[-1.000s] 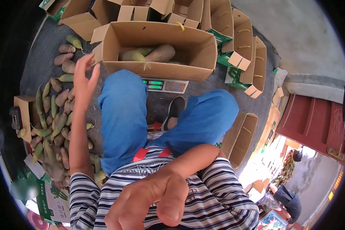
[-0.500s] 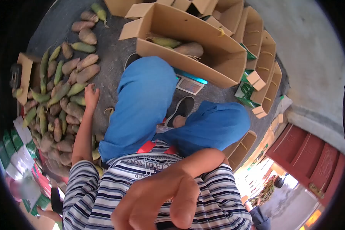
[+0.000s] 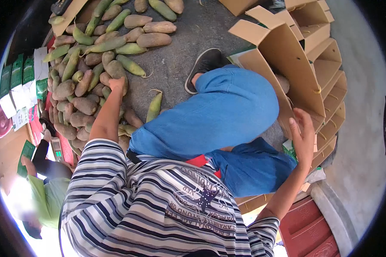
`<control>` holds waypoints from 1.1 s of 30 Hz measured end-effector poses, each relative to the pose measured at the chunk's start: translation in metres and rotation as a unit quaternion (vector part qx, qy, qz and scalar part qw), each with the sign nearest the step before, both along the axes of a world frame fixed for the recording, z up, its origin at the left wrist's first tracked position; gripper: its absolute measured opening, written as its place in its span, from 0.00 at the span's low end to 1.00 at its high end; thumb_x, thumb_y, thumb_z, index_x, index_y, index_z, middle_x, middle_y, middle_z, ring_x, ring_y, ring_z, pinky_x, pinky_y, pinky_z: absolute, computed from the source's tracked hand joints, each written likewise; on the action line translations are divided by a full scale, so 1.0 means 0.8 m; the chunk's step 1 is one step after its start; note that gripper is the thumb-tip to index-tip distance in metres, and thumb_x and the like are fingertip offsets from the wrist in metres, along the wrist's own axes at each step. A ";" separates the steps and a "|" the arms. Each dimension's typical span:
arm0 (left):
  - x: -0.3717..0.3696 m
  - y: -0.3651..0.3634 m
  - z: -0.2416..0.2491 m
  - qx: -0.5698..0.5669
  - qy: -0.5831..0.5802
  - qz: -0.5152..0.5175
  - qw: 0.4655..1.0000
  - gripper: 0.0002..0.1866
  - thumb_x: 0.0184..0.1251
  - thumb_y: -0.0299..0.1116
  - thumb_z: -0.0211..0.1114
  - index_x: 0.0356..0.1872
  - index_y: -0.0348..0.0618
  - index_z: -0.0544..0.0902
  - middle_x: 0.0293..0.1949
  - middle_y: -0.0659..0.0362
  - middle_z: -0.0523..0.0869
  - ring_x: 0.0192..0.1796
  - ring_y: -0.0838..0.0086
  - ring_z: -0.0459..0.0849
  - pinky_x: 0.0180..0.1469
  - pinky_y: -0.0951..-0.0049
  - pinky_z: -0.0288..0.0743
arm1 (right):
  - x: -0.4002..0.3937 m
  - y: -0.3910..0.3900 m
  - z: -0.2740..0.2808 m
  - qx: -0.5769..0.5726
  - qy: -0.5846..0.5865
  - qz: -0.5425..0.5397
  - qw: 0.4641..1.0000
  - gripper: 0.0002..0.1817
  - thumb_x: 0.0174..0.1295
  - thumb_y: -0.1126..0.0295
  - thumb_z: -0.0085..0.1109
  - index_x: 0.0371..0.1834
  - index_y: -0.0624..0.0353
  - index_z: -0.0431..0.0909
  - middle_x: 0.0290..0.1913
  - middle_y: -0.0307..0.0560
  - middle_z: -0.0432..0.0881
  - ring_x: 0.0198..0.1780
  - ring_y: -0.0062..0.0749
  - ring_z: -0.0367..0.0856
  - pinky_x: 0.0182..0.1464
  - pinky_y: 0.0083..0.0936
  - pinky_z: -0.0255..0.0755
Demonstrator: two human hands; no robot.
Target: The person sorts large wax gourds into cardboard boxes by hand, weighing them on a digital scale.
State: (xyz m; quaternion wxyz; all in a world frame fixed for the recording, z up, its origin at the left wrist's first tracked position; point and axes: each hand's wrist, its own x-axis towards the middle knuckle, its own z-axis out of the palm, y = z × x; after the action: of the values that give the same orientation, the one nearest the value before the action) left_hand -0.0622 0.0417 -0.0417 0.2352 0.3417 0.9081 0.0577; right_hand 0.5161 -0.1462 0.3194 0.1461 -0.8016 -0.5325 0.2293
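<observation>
Swung round since a second ago, the view now sets the heap of radishes (image 3: 90,64) at eleven o'clock, and the right hand (image 3: 303,139), which hung close under the camera, stands out at three o'clock, fingers spread and empty, just beside the flap of the cardboard box (image 3: 287,64). Grey concrete ground (image 3: 180,47) lies under everything. That box at two o'clock shows one root deep inside; more open boxes (image 3: 330,90) nest behind it. At ten o'clock the left hand (image 3: 117,83) rests on the radishes, grip hidden. One green radish (image 3: 154,107) lies apart near the blue-trousered knee (image 3: 227,107). Another person (image 3: 43,192) crouches at eight o'clock.
</observation>
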 end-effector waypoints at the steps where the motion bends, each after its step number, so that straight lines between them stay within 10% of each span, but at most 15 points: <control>1: -0.008 -0.002 0.009 -0.056 -0.130 0.014 0.990 0.47 0.44 0.42 0.72 0.61 0.24 0.59 0.58 0.41 0.72 0.59 0.56 0.74 0.59 0.66 0.69 | 0.004 -0.001 -0.010 -0.025 -0.015 0.012 1.000 0.19 0.61 0.63 0.56 0.51 0.64 0.73 0.50 0.55 0.78 0.54 0.44 0.76 0.54 0.33 0.68; 9: -0.051 -0.028 -0.059 -0.044 -0.123 0.018 0.991 0.53 0.37 0.49 0.78 0.62 0.29 0.60 0.59 0.42 0.72 0.60 0.56 0.73 0.60 0.64 0.68 | 0.025 -0.001 -0.064 -0.070 -0.048 0.026 0.996 0.15 0.63 0.67 0.53 0.52 0.60 0.71 0.44 0.60 0.79 0.48 0.54 0.78 0.47 0.39 0.70; 14: 0.056 -0.017 0.003 -0.079 -0.014 0.144 0.986 0.51 0.37 0.53 0.77 0.59 0.31 0.63 0.57 0.45 0.74 0.58 0.57 0.75 0.60 0.65 0.69 | 0.021 0.000 -0.062 -0.058 -0.033 0.022 0.998 0.14 0.63 0.69 0.52 0.50 0.60 0.71 0.44 0.61 0.78 0.47 0.56 0.77 0.46 0.40 0.70; 18: -0.025 -0.013 -0.159 0.004 -0.167 0.258 0.952 0.42 0.37 0.50 0.77 0.53 0.35 0.70 0.49 0.49 0.79 0.45 0.61 0.82 0.45 0.64 0.77 | 0.028 -0.006 -0.071 -0.035 -0.047 0.041 0.997 0.13 0.63 0.69 0.52 0.50 0.60 0.71 0.43 0.60 0.79 0.47 0.56 0.77 0.46 0.40 0.70; 21: 0.061 -0.011 -0.014 -0.040 -0.253 0.262 0.930 0.36 0.39 0.52 0.75 0.48 0.40 0.75 0.39 0.54 0.82 0.34 0.66 0.82 0.29 0.64 0.76 | 0.025 -0.003 -0.067 -0.057 -0.041 0.027 0.997 0.13 0.63 0.69 0.53 0.50 0.59 0.71 0.43 0.60 0.79 0.47 0.56 0.77 0.46 0.40 0.70; 24: 0.053 -0.021 -0.003 -0.035 -0.443 0.225 0.867 0.30 0.43 0.56 0.71 0.44 0.46 0.79 0.29 0.57 0.81 0.26 0.66 0.79 0.20 0.65 0.69 | 0.033 -0.007 -0.074 -0.048 -0.055 0.036 0.997 0.14 0.61 0.68 0.54 0.49 0.58 0.72 0.44 0.59 0.79 0.47 0.56 0.77 0.46 0.40 0.70; 33: 0.171 -0.021 -0.009 -0.054 -0.591 0.340 0.729 0.32 0.51 0.56 0.63 0.54 0.48 0.72 0.48 0.55 0.76 0.47 0.61 0.77 0.47 0.55 0.75 | 0.042 -0.012 -0.078 -0.013 -0.052 0.052 0.997 0.12 0.60 0.67 0.53 0.45 0.59 0.71 0.42 0.56 0.78 0.47 0.53 0.76 0.46 0.43 0.70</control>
State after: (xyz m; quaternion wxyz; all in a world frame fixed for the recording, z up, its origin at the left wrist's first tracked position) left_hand 0.0746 0.0249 -0.0486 0.7075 -0.1066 0.6423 0.2748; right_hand 0.5497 -0.1558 0.2567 0.0953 -0.7856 -0.5772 0.2016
